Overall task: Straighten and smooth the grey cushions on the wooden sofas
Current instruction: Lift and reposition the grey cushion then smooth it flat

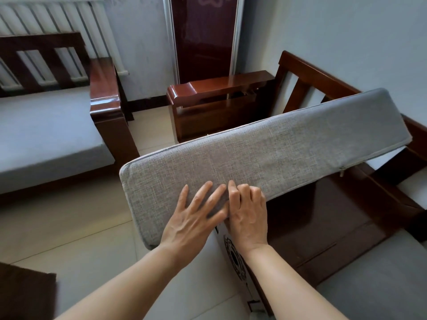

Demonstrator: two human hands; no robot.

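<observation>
Both forearms are bare to the frame edge, and the left hand (194, 218) and right hand (248, 215) wear no rings.

One head-worn view — looking forward and down, close over the hands (221, 213).

A long grey cushion (265, 155) is lifted off the right sofa (323, 227), tilted, its far end up near the backrest and its near end out over the floor (80, 227). The left hand (196, 218) lies flat on its fabric, fingers spread. Just beside it, touching, the right hand (248, 215) curls over the cushion's lower edge. The sofa's bare wooden seat shows below. Another sofa (101, 107) with a grey cushion (46, 139) stands at left before a radiator (53, 21).
</observation>
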